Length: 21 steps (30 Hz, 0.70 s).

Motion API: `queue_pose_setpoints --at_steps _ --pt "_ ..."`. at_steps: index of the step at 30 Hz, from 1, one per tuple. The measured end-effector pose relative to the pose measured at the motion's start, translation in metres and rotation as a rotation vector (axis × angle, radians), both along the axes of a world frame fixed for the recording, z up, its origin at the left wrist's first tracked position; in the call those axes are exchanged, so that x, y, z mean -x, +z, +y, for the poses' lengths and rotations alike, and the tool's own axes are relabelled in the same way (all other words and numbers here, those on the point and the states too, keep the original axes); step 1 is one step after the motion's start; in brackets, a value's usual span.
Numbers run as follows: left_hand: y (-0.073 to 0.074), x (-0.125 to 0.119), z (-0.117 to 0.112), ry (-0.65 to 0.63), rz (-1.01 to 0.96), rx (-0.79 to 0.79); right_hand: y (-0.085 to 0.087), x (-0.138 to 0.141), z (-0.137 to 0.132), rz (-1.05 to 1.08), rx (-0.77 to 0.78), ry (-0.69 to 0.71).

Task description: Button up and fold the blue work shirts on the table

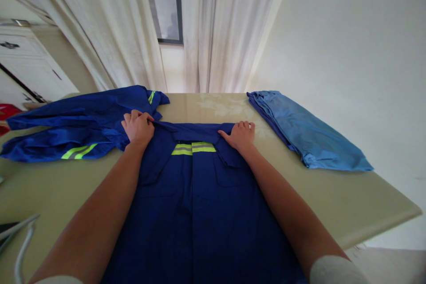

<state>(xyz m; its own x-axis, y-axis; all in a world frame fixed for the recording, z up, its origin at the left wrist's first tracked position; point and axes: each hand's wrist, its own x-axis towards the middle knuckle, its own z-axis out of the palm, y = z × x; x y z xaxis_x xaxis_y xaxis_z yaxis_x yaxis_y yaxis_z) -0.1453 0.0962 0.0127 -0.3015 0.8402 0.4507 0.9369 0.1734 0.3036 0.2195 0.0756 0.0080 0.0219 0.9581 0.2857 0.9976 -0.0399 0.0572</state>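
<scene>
A dark blue work jacket (196, 204) with a yellow-green reflective strip lies flat on the pale table (349, 195) in front of me. My left hand (138, 126) is closed, pinching the jacket's collar at its far left corner. My right hand (240, 135) presses on the collar's far right corner with the fingers curled over the cloth edge. Both forearms stretch out over the jacket.
A heap of dark blue garments with reflective strips (73, 131) lies on the table's left. A folded stack of lighter blue cloth (306, 133) lies on the right. White curtains (213, 26) hang behind the table. A metal bar (23, 244) shows at the lower left.
</scene>
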Motion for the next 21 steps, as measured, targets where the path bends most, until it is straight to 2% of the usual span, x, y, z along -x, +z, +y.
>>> queue_pose_setpoints --at_steps 3,6,10,11,13,16,18,21 --pt "-0.002 0.004 0.003 -0.02 0.019 0.037 0.004 -0.007 0.001 -0.002 0.003 -0.02" --pt "0.003 0.006 0.005 -0.005 -0.005 0.089 0.008 -0.009 0.001 -0.032 0.016 -0.026" --pt "0.014 -0.012 0.007 -0.004 0.004 0.108 0.015 -0.004 0.001 -0.079 0.058 0.003" --pt "0.015 -0.021 0.007 -0.056 0.032 0.088 0.017 -0.004 0.001 -0.067 0.094 0.004" --pt "0.011 -0.043 0.007 -0.26 0.091 0.08 0.022 -0.004 0.002 -0.029 0.156 0.001" --pt "-0.007 -0.071 0.006 -0.601 0.17 0.204 0.027 -0.01 0.005 0.006 0.168 -0.01" --pt "-0.02 -0.083 0.003 -0.69 0.224 0.303 0.027 -0.013 0.008 0.024 0.133 0.071" --pt "-0.03 -0.088 0.0 -0.7 0.262 0.376 0.018 -0.012 0.014 0.121 0.049 0.328"
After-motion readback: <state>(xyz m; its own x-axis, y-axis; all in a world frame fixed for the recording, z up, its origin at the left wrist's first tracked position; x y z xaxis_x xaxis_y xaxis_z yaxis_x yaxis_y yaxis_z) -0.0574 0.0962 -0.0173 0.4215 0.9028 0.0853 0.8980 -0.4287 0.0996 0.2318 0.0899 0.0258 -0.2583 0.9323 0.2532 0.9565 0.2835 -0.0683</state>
